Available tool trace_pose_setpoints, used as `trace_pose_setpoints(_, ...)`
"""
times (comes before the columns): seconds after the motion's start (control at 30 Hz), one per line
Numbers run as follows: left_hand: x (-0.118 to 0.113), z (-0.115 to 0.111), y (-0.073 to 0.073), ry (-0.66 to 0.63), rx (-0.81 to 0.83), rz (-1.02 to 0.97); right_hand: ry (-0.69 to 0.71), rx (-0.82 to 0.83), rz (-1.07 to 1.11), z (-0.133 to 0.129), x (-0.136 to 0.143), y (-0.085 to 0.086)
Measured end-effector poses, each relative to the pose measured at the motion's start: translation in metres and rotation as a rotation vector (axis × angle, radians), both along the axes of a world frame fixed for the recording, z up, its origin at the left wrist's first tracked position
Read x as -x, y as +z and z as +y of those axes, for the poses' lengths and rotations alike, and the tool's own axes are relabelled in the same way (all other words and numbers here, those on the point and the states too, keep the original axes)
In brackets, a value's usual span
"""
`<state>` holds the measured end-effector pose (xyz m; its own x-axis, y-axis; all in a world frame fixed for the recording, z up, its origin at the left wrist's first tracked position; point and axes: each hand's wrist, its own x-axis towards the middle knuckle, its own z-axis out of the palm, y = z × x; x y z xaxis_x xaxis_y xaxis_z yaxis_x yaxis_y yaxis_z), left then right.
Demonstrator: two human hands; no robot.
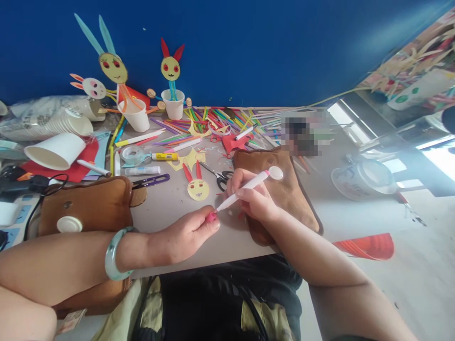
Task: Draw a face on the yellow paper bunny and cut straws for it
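Note:
My right hand (254, 196) grips a white marker pen (243, 190) with a pink end, its tip pointing down-left at my left hand. My left hand (188, 232) pinches a small pink cap (211, 216) between thumb and fingers. The pen tip is right by the cap; whether they touch I cannot tell. Just beyond my hands lies a yellow paper rabbit face (198, 189) with red ears and drawn features. Black-handled scissors (223, 179) lie beside it, partly hidden by my right hand.
Brown plush pads (92, 199) lie at left and under my right hand. Behind are paper rabbits in white cups (174, 105), a glue stick (165, 157), a tape roll (131, 154) and scattered coloured sticks. Stacked paper cups (46, 124) lie at left, a clear tub (363, 180) at right.

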<state>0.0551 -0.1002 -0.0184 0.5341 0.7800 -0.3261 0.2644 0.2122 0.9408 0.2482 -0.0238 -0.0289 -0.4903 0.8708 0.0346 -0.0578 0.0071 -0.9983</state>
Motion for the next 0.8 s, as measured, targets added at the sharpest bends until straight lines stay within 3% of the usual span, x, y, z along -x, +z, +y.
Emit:
trace_pose_setpoints(0.27,0.0,0.004,0.004,-0.035,-0.031,0.102,0.091,-0.002,0.017,0.003,-0.004,-0.003)
trace_pose_setpoints(0.43,-0.001,0.004,0.006,-0.034,-0.006,0.141,0.184,0.018,-0.047,-0.001,-0.004,0.007)
trace_pose_setpoints(0.57,-0.001,0.005,-0.001,0.001,-0.034,0.128,0.192,0.036,-0.07,-0.004,-0.003,0.012)
trace_pose_setpoints(0.8,-0.002,0.01,-0.02,0.115,-0.182,0.091,0.183,0.053,-0.037,-0.003,0.0,0.008)
